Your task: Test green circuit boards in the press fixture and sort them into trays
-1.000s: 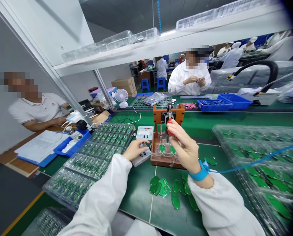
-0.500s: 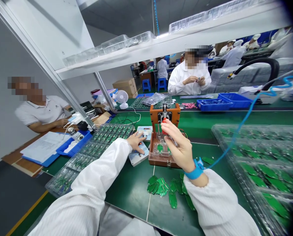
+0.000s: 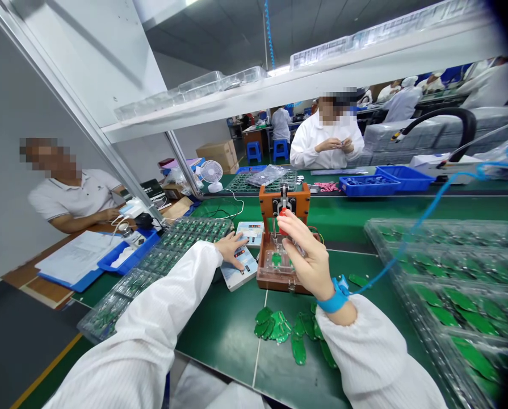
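A brown test fixture [image 3: 265,278] with a clear top plate stands on the green bench. My right hand [image 3: 307,255] is closed round its red-tipped lever [image 3: 282,214], held upright above the plate. A blue wrist strap [image 3: 334,295] with a coiled cord circles that wrist. My left hand [image 3: 232,249] lies with fingers spread on the small white meter box [image 3: 242,272] to the left of the fixture, fingertips on its buttons. Several loose green circuit boards [image 3: 279,328] lie in front of the fixture.
Clear trays of green boards [image 3: 168,253] stretch along the left, and more trays [image 3: 445,272] fill the right. Blue bins [image 3: 373,183] sit beyond. A person in a white polo sits at left beside a clipboard [image 3: 72,258]; another in a white coat sits across.
The view has drifted slightly, so the fixture sits a little further left. My left hand has slid up onto the meter's buttons. My right hand keeps hold of the lever.
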Available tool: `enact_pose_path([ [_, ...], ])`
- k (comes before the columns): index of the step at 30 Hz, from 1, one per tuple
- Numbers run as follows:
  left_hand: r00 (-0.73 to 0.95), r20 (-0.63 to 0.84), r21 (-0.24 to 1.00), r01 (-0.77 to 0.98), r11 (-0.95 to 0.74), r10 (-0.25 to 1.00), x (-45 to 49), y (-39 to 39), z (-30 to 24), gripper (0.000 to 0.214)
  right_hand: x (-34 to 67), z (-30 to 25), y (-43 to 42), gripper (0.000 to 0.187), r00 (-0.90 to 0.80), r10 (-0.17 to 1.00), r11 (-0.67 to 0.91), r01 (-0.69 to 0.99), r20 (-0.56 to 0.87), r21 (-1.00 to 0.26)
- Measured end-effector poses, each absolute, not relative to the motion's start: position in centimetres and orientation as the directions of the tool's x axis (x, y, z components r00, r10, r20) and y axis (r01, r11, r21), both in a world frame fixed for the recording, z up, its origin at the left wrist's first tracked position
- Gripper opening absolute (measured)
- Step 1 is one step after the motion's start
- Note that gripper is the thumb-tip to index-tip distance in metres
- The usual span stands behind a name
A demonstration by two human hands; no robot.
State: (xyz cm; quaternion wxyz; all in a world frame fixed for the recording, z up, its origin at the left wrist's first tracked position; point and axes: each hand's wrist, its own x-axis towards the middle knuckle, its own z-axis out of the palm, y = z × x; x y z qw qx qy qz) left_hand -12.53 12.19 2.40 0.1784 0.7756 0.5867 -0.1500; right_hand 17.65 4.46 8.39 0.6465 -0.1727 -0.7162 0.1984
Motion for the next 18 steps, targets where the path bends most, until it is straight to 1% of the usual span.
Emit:
enact_pose_path([
  [3,0.281,-0.443,0.124,0.96,-0.252,0.851,-12.6,12.4,2.2,0.135,17.7,8.4,4.5,0.056,-0.104,0.499,0.864,-0.012,0.86,-0.503],
  [6,0.28,-0.467,0.108,0.96,-0.26,0.839,-12.9,12.7,2.3,0.138,17.7,8.4,4.4,0.057,-0.104,0.493,0.867,-0.022,0.864,-0.497],
  [9,0.247,-0.522,0.058,0.965,-0.255,0.817,-12.8,12.6,2.6,0.14,17.6,8.3,4.4,0.057,-0.095,0.475,0.877,-0.027,0.875,-0.48],
  [12,0.221,-0.566,0.014,0.966,-0.259,0.794,-12.1,12.3,2.9,0.138,17.6,8.3,4.5,0.056,-0.096,0.469,0.881,-0.021,0.878,-0.472],
  [16,0.169,-0.564,-0.084,0.962,-0.26,0.808,-10.3,11.8,4.3,0.134,17.6,8.2,4.5,0.054,-0.101,0.474,0.878,-0.016,0.875,-0.478],
  [18,0.155,-0.534,-0.108,0.963,-0.249,0.831,-9.3,11.3,5.9,0.132,17.6,8.3,4.5,0.056,-0.103,0.477,0.877,-0.016,0.873,-0.481],
])
